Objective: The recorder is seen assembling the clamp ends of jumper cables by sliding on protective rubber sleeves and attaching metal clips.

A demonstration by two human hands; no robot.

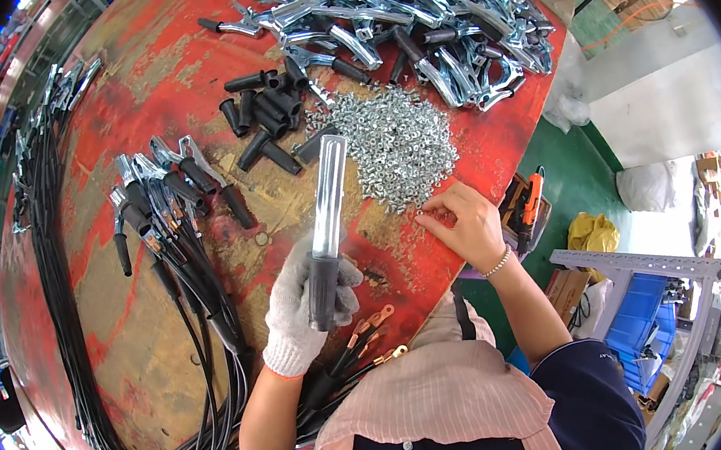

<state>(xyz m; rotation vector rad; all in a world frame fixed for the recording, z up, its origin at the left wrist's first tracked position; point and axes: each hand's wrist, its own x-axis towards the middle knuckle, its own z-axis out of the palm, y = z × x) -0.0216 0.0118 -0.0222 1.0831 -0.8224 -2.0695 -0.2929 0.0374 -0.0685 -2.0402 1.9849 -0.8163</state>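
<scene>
My left hand (292,309), in a white knitted glove, is closed round the black grip of a metal clamp handle (329,197). Its shiny, channel-shaped metal part points away from me. My bare right hand (471,227) rests at the near right edge of a heap of small silvery nuts (402,146). Thumb and forefinger are drawn together there, over a few scattered nuts; whether a nut is between them is too small to make out. Loose black grip sleeves (269,111) lie just left of the heap.
Many metal clamps (435,15) are piled at the far side of the worn red table (175,47). Black cables with clamps (178,205) lie to the left, beside a long cable bundle (61,300). Copper cable lugs (379,318) lie near me. An orange-handled tool (531,196) is beyond the right edge.
</scene>
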